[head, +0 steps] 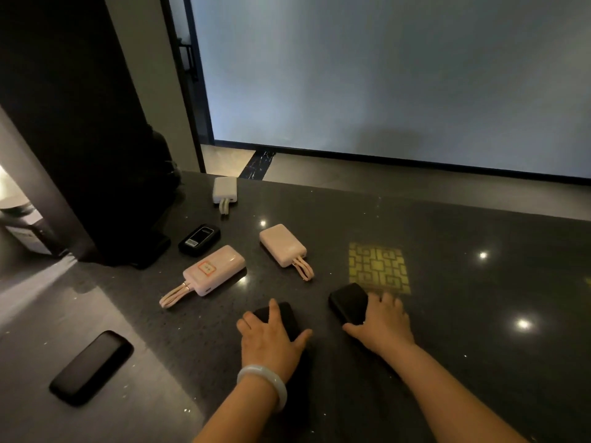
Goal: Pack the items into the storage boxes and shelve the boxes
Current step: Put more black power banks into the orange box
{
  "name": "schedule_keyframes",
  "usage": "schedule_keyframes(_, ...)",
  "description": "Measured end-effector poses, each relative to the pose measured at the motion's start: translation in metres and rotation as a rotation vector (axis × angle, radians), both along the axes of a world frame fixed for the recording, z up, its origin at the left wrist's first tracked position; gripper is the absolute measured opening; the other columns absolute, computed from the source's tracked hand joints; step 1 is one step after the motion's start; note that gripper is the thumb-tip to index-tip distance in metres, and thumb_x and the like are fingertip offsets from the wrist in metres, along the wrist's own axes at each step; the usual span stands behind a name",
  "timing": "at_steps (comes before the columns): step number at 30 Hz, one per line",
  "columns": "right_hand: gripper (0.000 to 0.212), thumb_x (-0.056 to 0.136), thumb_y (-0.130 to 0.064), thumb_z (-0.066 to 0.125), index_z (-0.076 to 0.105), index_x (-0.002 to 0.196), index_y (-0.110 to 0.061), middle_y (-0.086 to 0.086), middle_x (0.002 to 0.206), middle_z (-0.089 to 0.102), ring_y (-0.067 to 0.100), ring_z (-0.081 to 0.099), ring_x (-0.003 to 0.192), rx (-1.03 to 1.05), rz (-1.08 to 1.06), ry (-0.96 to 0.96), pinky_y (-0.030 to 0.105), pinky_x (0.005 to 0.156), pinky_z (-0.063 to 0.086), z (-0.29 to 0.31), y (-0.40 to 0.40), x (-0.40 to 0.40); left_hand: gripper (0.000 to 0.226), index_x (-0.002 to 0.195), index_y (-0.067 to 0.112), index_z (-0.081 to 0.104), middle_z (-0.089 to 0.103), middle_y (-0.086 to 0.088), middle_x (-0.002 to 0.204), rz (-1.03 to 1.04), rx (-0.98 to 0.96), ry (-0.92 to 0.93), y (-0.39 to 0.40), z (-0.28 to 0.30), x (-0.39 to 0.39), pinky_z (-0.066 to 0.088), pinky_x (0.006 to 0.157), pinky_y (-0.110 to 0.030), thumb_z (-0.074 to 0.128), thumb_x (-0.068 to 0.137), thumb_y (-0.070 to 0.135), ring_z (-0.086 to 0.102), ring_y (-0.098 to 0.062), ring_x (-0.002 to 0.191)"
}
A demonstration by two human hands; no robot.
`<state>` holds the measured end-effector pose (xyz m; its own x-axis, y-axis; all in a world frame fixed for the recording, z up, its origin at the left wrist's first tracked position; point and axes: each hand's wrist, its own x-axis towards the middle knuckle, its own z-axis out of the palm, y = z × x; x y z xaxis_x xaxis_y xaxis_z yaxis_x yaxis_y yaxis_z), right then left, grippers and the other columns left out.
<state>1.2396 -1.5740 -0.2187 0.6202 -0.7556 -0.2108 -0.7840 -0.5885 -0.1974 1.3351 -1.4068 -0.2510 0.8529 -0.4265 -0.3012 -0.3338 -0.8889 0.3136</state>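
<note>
1. Gripping a black power bank [283, 318] on the desk [447, 314], our left hand [271, 342] curls spread fingers over it.
2. Right of it, our right hand [382, 327] clasps another black power bank [348, 302].
3. Beyond the left hand lie two pink power banks [214, 270].

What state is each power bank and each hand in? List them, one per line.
Left hand: grips a black power bank on the counter.
Right hand: grips another black power bank.
White power bank: lying flat, untouched.
Two pink power banks: flat, cables out.
Small black power bank: flat.
Long black power bank: flat, untouched.
</note>
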Motion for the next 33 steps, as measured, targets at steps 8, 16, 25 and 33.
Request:
schedule_keyframes(8,0.083,0.072,-0.057,0.071,0.039,0.139,-0.021,0.002,0.137,0.035,0.022,0.033,0.129,0.121,-0.086,-0.032,0.038,0.105,0.037,-0.001,0.003,-0.092,0.093,0.152,0.031,-0.003,0.028,-0.017,0.145,-0.224,0.072,-0.145,-0.025,-0.001,-0.048,0.033,0.107,-0.043,0.051,0.084,0.064,0.031,-0.033,0.131)
schedule_keyframes(16,0.08,0.065,-0.061,0.071,0.044,0.132,-0.026,-0.011,0.109,0.036,0.011,0.035,0.113,0.077,-0.231,-0.299,0.034,0.099,0.04,0.049,-0.022,-0.228,0.084,0.151,0.032,0.008,0.035,-0.002,0.146,-0.474,-0.151,-0.028,-0.075,0.021,-0.131,0.034,0.108,-0.04,0.047,0.085,0.067,0.031,-0.024,0.132)
schedule_keyframes(25,0.084,0.067,-0.062,0.07,0.039,0.136,-0.026,-0.008,0.112,0.035,0.012,0.033,0.113,-0.212,-0.521,-0.385,0.033,0.1,0.036,0.135,-0.018,-0.425,0.083,0.151,0.037,0.002,0.033,0.003,0.14,-0.926,-0.389,0.135,-0.142,0.092,-0.294,0.032,0.11,-0.038,0.044,0.086,0.067,0.024,-0.019,0.13)
schedule_keyframes(33,0.081,0.06,-0.065,0.072,0.044,0.129,-0.034,-0.02,0.099,0.034,0.007,0.037,0.102,-0.302,-0.878,-0.35,0.028,0.081,0.036,0.141,0.029,-0.612,0.084,0.149,0.04,0.0,0.031,0.008,0.139,-1.289,-0.515,0.106,-0.151,0.111,-0.429,0.032,0.108,-0.032,0.04,0.082,0.071,0.026,-0.01,0.124)
